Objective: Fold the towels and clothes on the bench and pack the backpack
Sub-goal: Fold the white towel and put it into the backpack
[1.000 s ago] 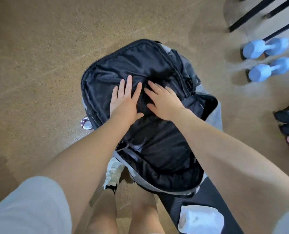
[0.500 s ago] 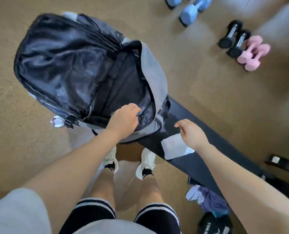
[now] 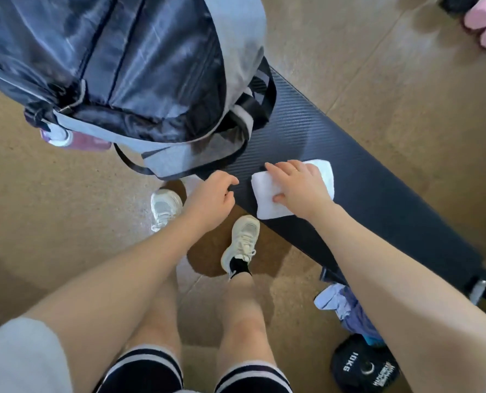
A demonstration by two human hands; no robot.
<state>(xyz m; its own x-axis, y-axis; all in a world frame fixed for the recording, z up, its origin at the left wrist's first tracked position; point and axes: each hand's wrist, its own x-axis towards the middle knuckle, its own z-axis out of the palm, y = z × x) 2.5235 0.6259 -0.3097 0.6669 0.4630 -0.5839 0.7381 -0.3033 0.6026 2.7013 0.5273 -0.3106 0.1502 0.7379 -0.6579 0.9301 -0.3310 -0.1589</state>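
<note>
Right hand (image 3: pixel 301 188) fingers grip folded towel (image 3: pixel 267 199) on bench (image 3: pixel 378 194); left hand (image 3: pixel 210 199) loosely curled, backpack (image 3: pixel 122 66) beside

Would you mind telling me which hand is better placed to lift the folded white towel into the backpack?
The right hand: it already rests on the folded white towel on the bench, while the left hand holds nothing beside the backpack.

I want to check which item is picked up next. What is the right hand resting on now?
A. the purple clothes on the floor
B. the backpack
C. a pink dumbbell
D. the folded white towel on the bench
D: the right hand lies on the folded white towel on the black bench, thumb at the towel's near edge, while the backpack sits apart at the bench's far end.
</note>
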